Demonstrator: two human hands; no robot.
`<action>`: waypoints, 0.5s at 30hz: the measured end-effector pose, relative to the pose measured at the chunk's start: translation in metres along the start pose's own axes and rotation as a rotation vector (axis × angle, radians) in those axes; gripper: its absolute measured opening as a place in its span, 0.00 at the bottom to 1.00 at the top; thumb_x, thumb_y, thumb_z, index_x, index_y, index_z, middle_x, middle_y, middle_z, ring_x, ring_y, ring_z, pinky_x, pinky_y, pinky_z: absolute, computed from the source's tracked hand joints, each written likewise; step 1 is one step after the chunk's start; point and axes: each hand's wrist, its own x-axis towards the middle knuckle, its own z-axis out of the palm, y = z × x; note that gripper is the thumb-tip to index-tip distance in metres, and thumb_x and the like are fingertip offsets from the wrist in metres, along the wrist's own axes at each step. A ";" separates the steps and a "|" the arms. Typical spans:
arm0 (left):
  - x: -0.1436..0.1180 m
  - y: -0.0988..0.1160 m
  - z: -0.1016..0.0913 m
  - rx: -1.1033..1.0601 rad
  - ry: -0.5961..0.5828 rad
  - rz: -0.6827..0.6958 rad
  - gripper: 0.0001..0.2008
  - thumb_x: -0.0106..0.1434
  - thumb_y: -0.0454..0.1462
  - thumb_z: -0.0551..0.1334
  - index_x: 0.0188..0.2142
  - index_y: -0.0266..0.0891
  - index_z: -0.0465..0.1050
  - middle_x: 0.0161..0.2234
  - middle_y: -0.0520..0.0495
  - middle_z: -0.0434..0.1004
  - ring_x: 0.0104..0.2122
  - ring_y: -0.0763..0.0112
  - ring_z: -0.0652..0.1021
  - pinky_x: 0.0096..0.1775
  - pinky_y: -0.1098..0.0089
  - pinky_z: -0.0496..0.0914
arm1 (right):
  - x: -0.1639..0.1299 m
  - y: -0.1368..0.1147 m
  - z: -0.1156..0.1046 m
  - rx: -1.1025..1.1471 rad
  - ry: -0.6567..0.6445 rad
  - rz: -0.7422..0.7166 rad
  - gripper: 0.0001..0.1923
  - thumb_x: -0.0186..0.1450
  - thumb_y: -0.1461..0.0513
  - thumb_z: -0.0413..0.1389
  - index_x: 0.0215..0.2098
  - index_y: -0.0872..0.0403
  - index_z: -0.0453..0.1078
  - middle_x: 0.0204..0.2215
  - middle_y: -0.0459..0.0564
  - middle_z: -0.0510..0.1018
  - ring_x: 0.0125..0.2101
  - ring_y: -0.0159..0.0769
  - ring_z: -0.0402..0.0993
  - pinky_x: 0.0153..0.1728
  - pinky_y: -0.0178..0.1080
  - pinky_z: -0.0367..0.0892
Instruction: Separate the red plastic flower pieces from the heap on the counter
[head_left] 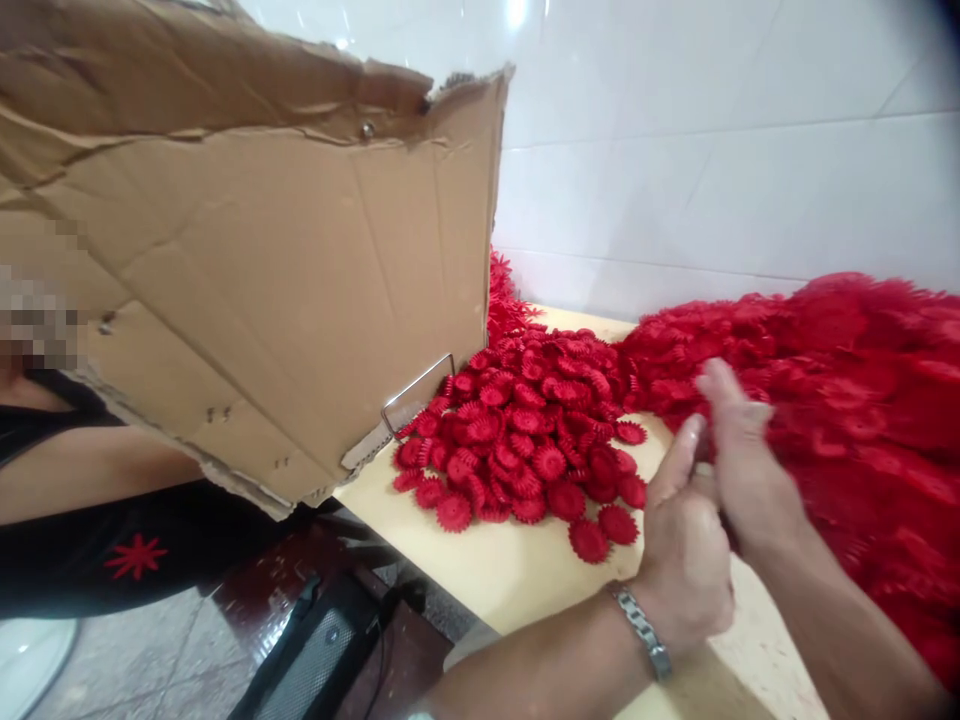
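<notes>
Head view: contents of a pale tabletop (450, 570) and its surroundings.

Cardboard panel (285, 280): brown, creased, torn along its edges, pierced with small holes; upright at left. Wire loop (420, 383): thin bent metal, at the panel's lower edge. Wall (720, 190): white, glossy, with visible joints.

Red discs (517, 450): many, round, toothed at the rim, matte; heaped loosely on the tabletop between the panel and the hands, a few lying apart at the near edge of the heap. Red mass (862, 390): a larger, blurred pile at right, single pieces hard to make out. Red spiky pieces (504, 290): partly hidden behind the panel.

Left hand (686, 565): fingers curled, thumb raised; metal link-band watch (643, 632) at the wrist. Right hand (754, 475): set against the left, thumb side uppermost, most fingers hidden. The two touch, just beside the discs; whether anything is held between them cannot be told.

Co-worker's arm (135, 470): bare, partly behind the panel. Black garment (60, 575): dark cloth, with a red star-shaped piece (136, 556) lying on it. Black mesh-fronted box (315, 650): below the tabletop.
</notes>
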 end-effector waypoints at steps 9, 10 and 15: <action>0.011 0.029 0.010 -0.018 -0.012 -0.019 0.23 0.66 0.45 0.45 0.60 0.47 0.52 0.63 0.58 0.50 0.60 0.77 0.55 0.58 0.74 0.53 | -0.035 -0.014 0.019 -0.010 -0.017 -0.099 0.35 0.63 0.41 0.33 0.62 0.48 0.50 0.63 0.43 0.50 0.62 0.36 0.43 0.62 0.47 0.38; 0.012 0.028 0.009 0.019 -0.021 0.005 0.23 0.66 0.45 0.45 0.60 0.48 0.52 0.63 0.59 0.48 0.60 0.78 0.54 0.59 0.73 0.50 | -0.036 -0.016 0.019 -0.027 -0.016 -0.121 0.34 0.63 0.42 0.33 0.62 0.48 0.50 0.63 0.43 0.49 0.62 0.36 0.42 0.62 0.47 0.38; 0.014 0.016 0.009 0.071 -0.149 0.018 0.24 0.65 0.49 0.43 0.59 0.49 0.55 0.62 0.59 0.50 0.61 0.76 0.52 0.60 0.70 0.46 | -0.018 -0.017 0.014 -0.067 0.015 -0.034 0.33 0.64 0.43 0.33 0.63 0.47 0.46 0.63 0.43 0.46 0.63 0.34 0.38 0.62 0.48 0.34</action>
